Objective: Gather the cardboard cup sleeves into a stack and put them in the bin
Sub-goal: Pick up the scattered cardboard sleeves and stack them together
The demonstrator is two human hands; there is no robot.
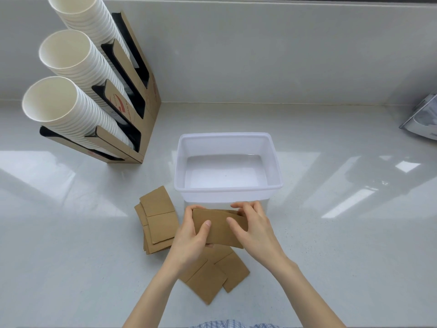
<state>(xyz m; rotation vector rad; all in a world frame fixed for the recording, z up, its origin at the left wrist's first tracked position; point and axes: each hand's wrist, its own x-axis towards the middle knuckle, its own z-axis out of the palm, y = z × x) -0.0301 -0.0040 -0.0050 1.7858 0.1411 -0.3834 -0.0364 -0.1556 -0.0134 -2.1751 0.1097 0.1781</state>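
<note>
A small stack of brown cardboard cup sleeves [218, 229] is held upright just in front of the bin, between both hands. My left hand [192, 235] grips its left end, my right hand [253, 226] its right end. The translucent white plastic bin [228, 189] stands behind them with nothing inside. More flat sleeves lie in a loose pile [157, 221] to the left of my hands. Another few sleeves [212, 275] are spread on the counter beneath my wrists, partly hidden by my forearms.
A cardboard dispenser [142, 95] holding three leaning stacks of white paper cups [68, 62] stands at the back left. A grey-white object [423, 119] sits at the right edge. The glossy white counter [331, 245] meets a wall behind.
</note>
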